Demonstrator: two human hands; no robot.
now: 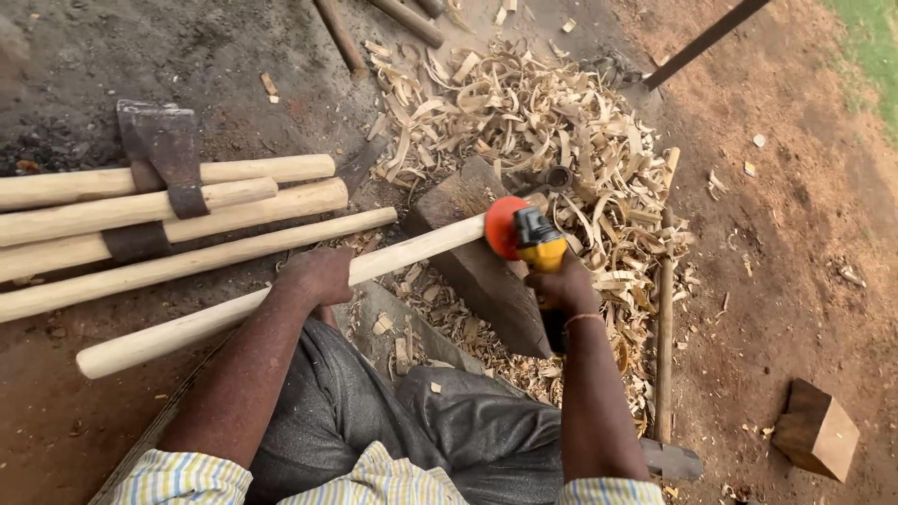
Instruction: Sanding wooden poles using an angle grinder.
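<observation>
Left hand (318, 276) wrapped over the handle (281, 295), a long pale round wooden stick running from lower left up to the grinder disc at centre; grip sits past the stick's middle, toward the disc end. Right hand (559, 285) closed around the grinder (528, 238), yellow and black body, orange disc facing the stick's upper end and touching it or just beside it, cannot tell which. Hands well apart, one on each item. That stick end rests across a dark wood block (486, 271) set between the two hands. Both forearms reach forward and down from striped sleeves, left elbow bent out to the left, right arm nearly straight with a thin band at the wrist. Grey trousered knees below the arms. Counted: one stick in hand, four more finished sticks (140, 224) lying side by side at left, near the left hand but apart from it; one grinder; one block under the work; one smaller wood block (816, 428) at lower right, well apart. An adze-like iron tool (164, 154) lies across the four sticks. Big heap of shavings (543, 122) beyond the block. Thin pole (664, 318) lies right of the right hand on the dirt.
</observation>
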